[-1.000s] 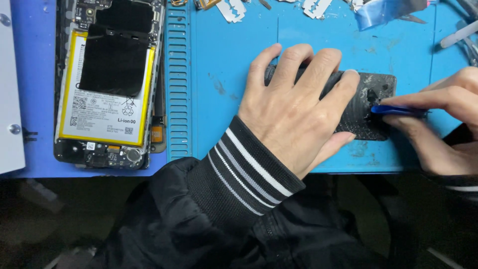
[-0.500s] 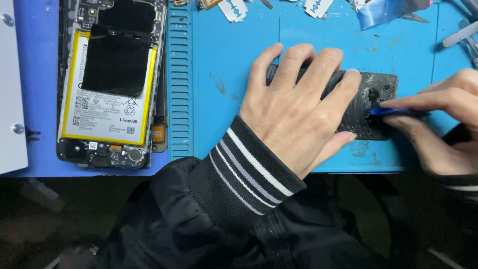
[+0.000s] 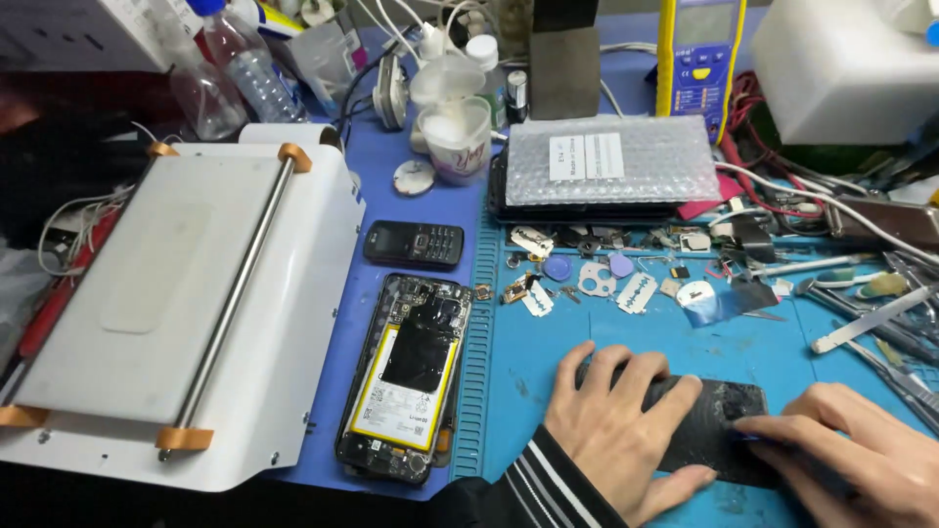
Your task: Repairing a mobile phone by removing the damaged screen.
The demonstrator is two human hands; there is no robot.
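A dark, scuffed phone panel [image 3: 722, 422] lies flat on the blue work mat [image 3: 548, 362] near the front edge. My left hand [image 3: 618, 435] is spread flat across its left half and presses it down. My right hand [image 3: 856, 464] comes in from the right, its fingers pinched on a thin blue tool [image 3: 755, 437] at the panel's right edge. Only a sliver of the tool shows. A striped cuff covers my left wrist.
An opened phone with a yellow-edged battery [image 3: 406, 391] lies left of the mat, beside a white plate machine [image 3: 166, 313]. Behind are a small keypad phone [image 3: 414, 244], a bubble-wrapped stack [image 3: 611, 166], cups [image 3: 458, 137], a yellow meter [image 3: 699, 59], razor blades [image 3: 636, 291] and tweezers [image 3: 875, 318].
The view has lifted and now takes in the whole bench. Both hands stay on the dark panel, the right still working at its right edge.
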